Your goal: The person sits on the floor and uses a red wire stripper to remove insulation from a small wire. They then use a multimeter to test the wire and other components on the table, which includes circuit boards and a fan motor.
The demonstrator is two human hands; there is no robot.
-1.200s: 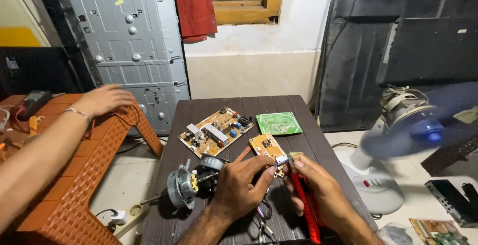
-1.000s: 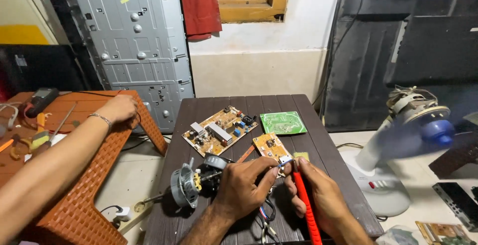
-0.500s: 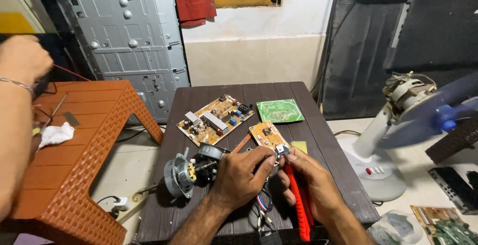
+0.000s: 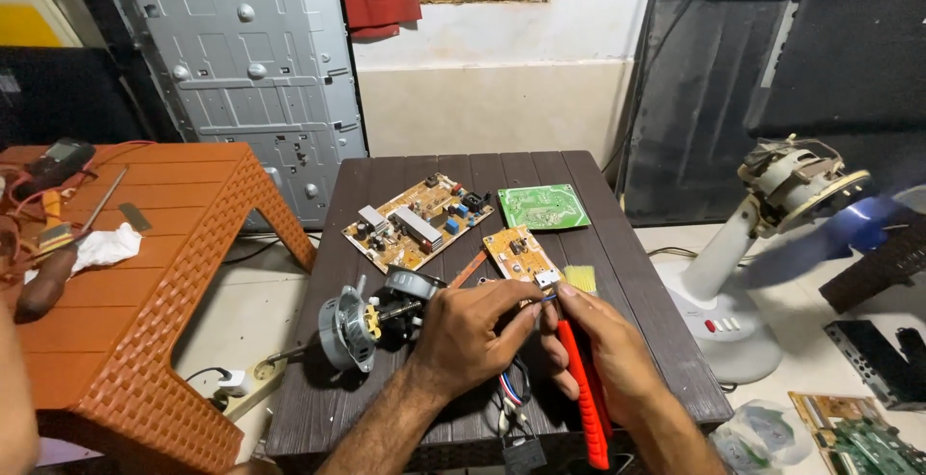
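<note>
At the near edge of the dark slatted tabletop (image 4: 617, 205), head view: left hand (image 4: 473, 325) curled shut, pinching thin wires (image 4: 543, 299) at fingertips; right hand (image 4: 603, 354) closed round a red-handled tool (image 4: 582, 393), tip meeting the wires just beside a small orange board (image 4: 521, 253). Vs 1.2 s ago, both hands sit in much the same spot and grip is unchanged; the view has moved closer and dipped. Another person's arm, stretched over the orange plastic table (image 4: 183, 244) then, is now nearly out of frame at the left edge, w/ only a sliver showing. Small motor (image 4: 352, 325) lies touching the left wrist side; large tan board (image 4: 418, 221) and green board (image 4: 543, 207) sit toward the far edge. White fan (image 4: 772, 215) stands on the floor at right, blades blurred. Work on the wires looks steady, mid-step.
</note>
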